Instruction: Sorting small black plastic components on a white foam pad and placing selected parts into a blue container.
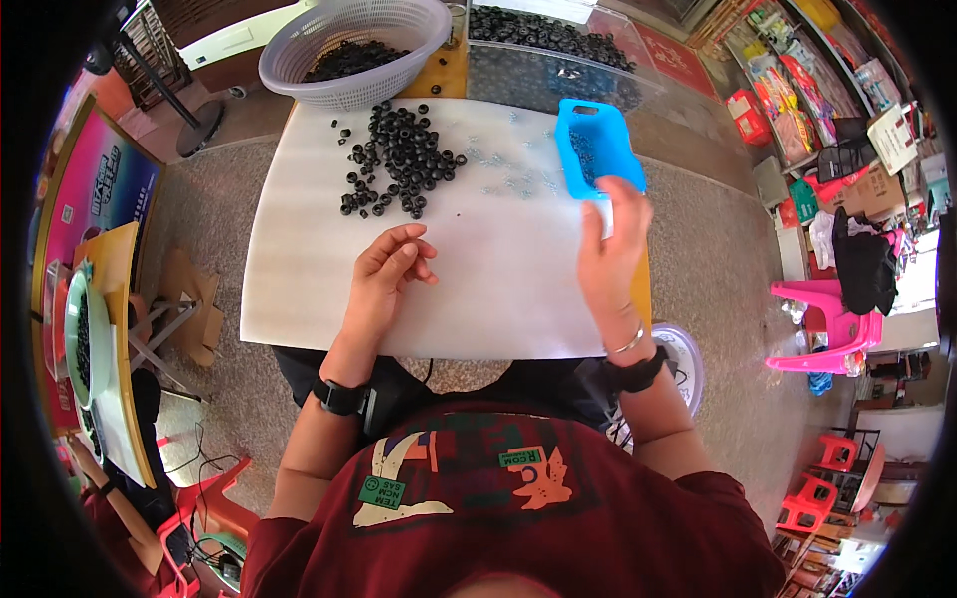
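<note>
By the blue tray (620,149), the right grip (613,247) gapes; left grip (385,267) curls, contents unclear.

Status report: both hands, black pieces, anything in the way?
Left hand curled, apart from black pieces. Right hand blurred, at near edge of blue tray. Black pieces loosely heaped on white tabletop. No obstacle seen between left hand and heap.

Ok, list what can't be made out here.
All in the head view:
- Left hand: its curl hides whether it pinches anything.
- Right hand: blurred; whether it touches the blue tray is unclear.
- Scattered pale pieces: too small to tell their shape.
- Grey basket: far rim cut off by the top edge.
</note>
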A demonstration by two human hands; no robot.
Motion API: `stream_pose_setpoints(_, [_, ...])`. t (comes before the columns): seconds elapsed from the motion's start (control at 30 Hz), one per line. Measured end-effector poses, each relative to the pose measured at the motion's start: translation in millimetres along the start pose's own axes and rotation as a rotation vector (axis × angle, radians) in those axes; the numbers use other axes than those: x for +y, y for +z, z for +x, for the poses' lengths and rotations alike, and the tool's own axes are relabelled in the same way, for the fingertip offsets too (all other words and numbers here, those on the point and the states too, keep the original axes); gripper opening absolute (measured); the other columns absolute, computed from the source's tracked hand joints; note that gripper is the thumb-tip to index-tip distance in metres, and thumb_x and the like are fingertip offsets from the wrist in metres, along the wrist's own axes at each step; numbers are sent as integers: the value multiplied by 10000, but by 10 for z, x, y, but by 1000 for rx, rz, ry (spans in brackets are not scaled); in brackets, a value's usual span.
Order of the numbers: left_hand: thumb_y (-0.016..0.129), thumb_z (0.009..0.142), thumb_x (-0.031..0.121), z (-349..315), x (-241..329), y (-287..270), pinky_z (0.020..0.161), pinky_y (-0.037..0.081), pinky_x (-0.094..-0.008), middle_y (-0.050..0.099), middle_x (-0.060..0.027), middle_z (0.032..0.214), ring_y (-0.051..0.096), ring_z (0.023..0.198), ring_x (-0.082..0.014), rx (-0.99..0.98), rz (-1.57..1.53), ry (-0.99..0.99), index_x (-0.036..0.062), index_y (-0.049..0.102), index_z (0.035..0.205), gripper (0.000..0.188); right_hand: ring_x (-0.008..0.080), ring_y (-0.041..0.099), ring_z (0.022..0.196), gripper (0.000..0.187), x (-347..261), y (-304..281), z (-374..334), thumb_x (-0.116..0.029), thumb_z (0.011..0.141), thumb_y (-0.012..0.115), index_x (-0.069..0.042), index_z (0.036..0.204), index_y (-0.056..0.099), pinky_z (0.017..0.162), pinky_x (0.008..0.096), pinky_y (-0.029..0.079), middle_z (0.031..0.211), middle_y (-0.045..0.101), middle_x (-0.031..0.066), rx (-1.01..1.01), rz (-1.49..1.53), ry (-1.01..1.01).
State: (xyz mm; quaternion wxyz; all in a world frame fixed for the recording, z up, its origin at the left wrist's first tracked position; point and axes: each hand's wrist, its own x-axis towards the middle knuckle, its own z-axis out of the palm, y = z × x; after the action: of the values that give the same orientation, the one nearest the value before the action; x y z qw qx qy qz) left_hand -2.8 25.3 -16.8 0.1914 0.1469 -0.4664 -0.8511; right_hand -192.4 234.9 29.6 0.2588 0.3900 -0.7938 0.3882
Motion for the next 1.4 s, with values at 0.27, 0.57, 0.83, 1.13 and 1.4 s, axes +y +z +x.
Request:
stream_pose_setpoints(0.27, [488, 973, 69, 9, 23, 58, 744, 518, -295, 610, -99, 963, 574, 780, -128, 15, 33, -11, -38, 533, 1212, 266, 262, 511, 898, 401, 690, -40, 313, -129, 860, 667, 0, 1194, 486, 787, 361, 470, 1124, 470, 168, 220, -46, 447])
stream_pose_setpoints(0.57, [498, 973, 83, -18, 10, 64, 758, 518, -286, 616, -91, 977, 590, 787, -130, 60, 197, -23, -29, 542, 1216, 270, 312, 568, 849, 108, -101, 287, -120, 11, 802, 623, -35, 899, 617, 756, 400, 475, 874, 590, 104, -115, 211, 48])
stream_pose_setpoints(0.83, [503, 973, 97, -115, 78, 157, 779, 514, -280, 618, -88, 998, 597, 806, -128, 40, 388, 19, -39, 542, 1224, 289, 330, 555, 885, 117, 120, 767, -51, -39, 792, 646, -27, 904, 615, 794, 429, 454, 906, 592, 119, -207, -105, 22])
stream_pose_setpoints(1.13, [511, 965, 102, -23, 153, 317, 728, 503, -254, 638, -64, 924, 582, 760, -103, 26, 495, -43, -36, 589, 1152, 245, 304, 604, 767, 100, -76, 718, -122, -58, 807, 668, -39, 859, 584, 666, 391, 482, 833, 626, 109, -321, 280, 149])
stream_pose_setpoints(1.4, [574, 947, 119, 333, -64, 426, 665, 501, -234, 646, -34, 879, 589, 732, -92, -3, 381, -115, -20, 622, 1081, 199, 240, 613, 701, 106, -450, 675, -167, -14, 822, 654, -24, 915, 604, 623, 322, 498, 820, 627, 98, -347, 526, 81])
